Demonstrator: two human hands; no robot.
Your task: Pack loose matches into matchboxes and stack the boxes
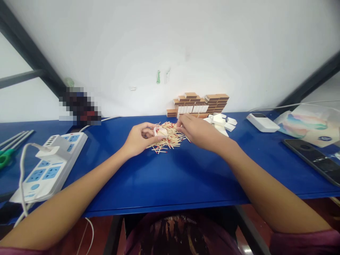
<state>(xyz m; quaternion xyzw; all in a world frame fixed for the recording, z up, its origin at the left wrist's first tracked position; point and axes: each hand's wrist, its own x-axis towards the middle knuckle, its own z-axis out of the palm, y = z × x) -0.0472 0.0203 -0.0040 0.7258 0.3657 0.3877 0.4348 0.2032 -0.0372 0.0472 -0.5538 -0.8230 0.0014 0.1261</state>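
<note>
Between the thumb and fingers of my left hand (140,139) is a small white matchbox tray (160,132), tilted, with some matches inside. Below and around it spreads a loose pile of red-tipped matches (172,140) on the blue table. My right hand (195,130) reaches down at the pile's right side, its fingers pinched together at the matches. Whether a match sits between those fingertips is too small to make out. Behind my right hand lie several white matchbox trays (219,120), heaped loosely.
Stacked brown matchboxes (217,102) stand against the wall. At the left lies a white power strip (53,166) with a plugged-in charger and cable, near green-handled scissors (6,157). On the right are a white device (262,122), a plastic packet (300,124) and a dark phone (313,157).
</note>
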